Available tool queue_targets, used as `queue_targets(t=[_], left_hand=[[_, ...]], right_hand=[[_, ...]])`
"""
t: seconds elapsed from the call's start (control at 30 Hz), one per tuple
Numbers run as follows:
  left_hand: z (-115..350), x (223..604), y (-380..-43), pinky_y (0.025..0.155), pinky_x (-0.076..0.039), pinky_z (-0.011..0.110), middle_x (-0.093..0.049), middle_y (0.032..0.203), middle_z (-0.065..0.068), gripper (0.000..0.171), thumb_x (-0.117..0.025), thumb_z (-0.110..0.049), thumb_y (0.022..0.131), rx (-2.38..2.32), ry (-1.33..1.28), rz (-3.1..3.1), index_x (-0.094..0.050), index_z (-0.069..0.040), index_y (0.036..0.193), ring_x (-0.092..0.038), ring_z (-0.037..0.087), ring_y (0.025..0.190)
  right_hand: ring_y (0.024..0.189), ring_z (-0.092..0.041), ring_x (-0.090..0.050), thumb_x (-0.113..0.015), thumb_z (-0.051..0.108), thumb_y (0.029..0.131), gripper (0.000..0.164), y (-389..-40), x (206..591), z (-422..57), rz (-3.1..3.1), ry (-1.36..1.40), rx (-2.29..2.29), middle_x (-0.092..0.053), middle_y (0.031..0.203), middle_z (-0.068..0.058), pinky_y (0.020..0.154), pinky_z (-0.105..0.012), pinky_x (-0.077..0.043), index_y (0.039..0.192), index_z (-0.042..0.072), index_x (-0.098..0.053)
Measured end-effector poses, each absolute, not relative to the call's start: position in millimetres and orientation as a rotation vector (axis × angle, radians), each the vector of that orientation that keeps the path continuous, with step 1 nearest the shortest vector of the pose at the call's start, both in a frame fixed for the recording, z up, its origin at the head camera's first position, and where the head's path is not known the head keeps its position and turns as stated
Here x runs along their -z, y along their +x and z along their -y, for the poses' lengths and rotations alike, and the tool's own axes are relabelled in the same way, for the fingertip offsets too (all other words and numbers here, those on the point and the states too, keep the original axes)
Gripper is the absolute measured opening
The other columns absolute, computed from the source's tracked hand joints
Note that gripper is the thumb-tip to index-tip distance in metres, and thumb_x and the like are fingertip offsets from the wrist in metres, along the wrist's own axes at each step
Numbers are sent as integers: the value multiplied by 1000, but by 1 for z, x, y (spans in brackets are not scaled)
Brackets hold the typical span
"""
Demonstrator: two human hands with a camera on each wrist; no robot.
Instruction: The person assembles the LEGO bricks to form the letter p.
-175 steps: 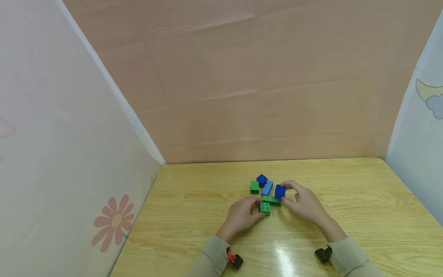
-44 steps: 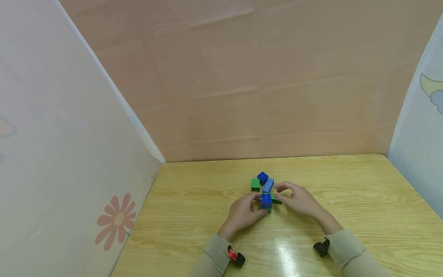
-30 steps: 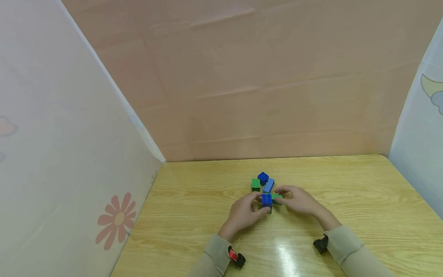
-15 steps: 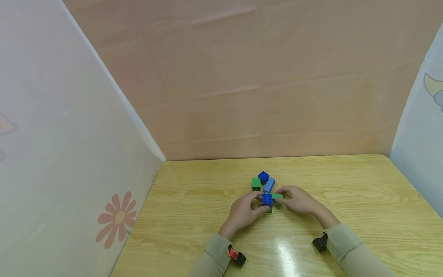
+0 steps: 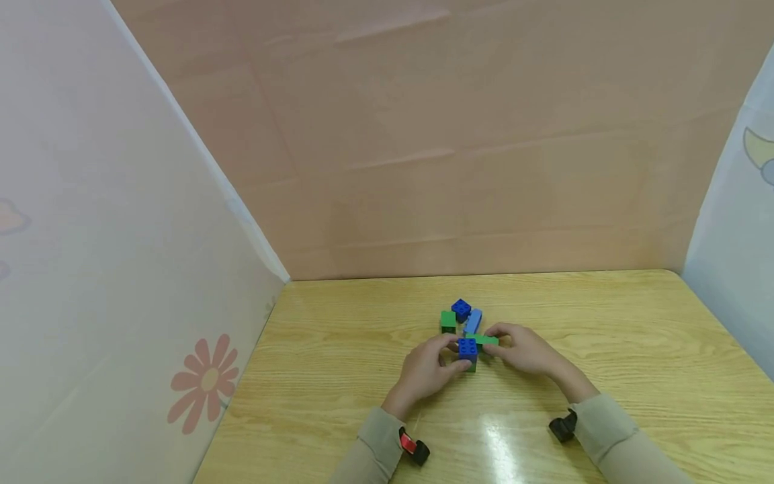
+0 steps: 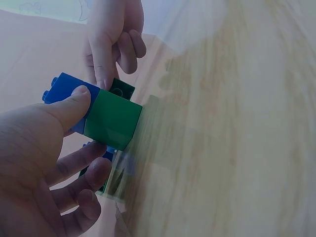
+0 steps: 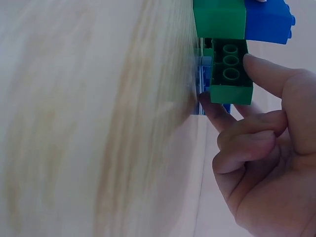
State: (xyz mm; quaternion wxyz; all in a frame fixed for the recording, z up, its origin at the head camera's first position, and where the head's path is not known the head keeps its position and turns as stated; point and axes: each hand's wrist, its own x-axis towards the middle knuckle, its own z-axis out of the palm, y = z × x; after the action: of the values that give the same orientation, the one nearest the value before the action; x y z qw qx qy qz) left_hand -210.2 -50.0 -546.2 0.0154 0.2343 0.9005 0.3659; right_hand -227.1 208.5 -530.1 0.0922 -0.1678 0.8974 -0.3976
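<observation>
A dark blue square toy brick [image 5: 467, 347] sits on top of a green brick [image 6: 113, 118], forming a short stack. My left hand [image 5: 423, 370] grips this stack from the left, its thumb pressed on the blue brick in the left wrist view. Just right of the stack, my right hand [image 5: 525, 349] pinches a long green brick [image 7: 231, 95] between thumb and fingers. Its hollow underside with round tubes shows in the right wrist view. In the head view, the stack partly covers the left part of that long brick.
Behind the hands lie a green brick [image 5: 448, 319], another dark blue brick [image 5: 461, 309] with studs up, and a lighter blue brick [image 5: 474, 320]. They rest on a wood-grain table [image 5: 338, 349]. A brown panel [image 5: 484, 168] stands along the back edge.
The dark blue brick went from the right hand onto the green brick in the left. The right hand then took hold of the long green brick, which has since turned and shifted slightly.
</observation>
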Motion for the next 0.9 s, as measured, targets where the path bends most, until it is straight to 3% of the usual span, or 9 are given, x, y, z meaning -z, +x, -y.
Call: queue_targets(t=[0.23, 0.47, 0.67, 0.9], left_hand=[[50, 547, -211, 62, -48, 22, -69, 114, -13, 50, -71, -52, 95, -1150, 726, -2795, -63, -31, 140, -56, -1, 74], [50, 546, -211, 63, -48, 22, -68, 114, -14, 48, -71, -53, 96, -1159, 717, -2782, -64, -31, 138, -57, -1, 75], [50, 547, -211, 65, -48, 21, -68, 114, -15, 47, -70, -53, 96, -1150, 721, -2787, -64, -30, 137, -57, -1, 76], [50, 546, -210, 65, -48, 21, -68, 114, -16, 47, -71, -52, 96, -1144, 723, -2795, -65, -30, 137, -57, -1, 77]], right_hand=[[117, -35, -62, -68, 36, 103, 29, -225, 528, -211, -2662, -499, 1226, -68, 121, -8, 85, -51, -54, 120, 14, -69], [88, -21, -63, -69, 36, 102, 32, -222, 528, -213, -2651, -475, 1300, -66, 123, -14, 68, -37, -51, 124, 13, -67], [108, -28, -63, -69, 37, 102, 38, -220, 528, -214, -2698, -489, 1331, -64, 126, -12, 77, -41, -52, 131, 13, -65], [124, -39, -58, -70, 32, 102, 43, -218, 529, -214, -2738, -527, 1345, -65, 132, -11, 92, -60, -52, 138, 9, -63]])
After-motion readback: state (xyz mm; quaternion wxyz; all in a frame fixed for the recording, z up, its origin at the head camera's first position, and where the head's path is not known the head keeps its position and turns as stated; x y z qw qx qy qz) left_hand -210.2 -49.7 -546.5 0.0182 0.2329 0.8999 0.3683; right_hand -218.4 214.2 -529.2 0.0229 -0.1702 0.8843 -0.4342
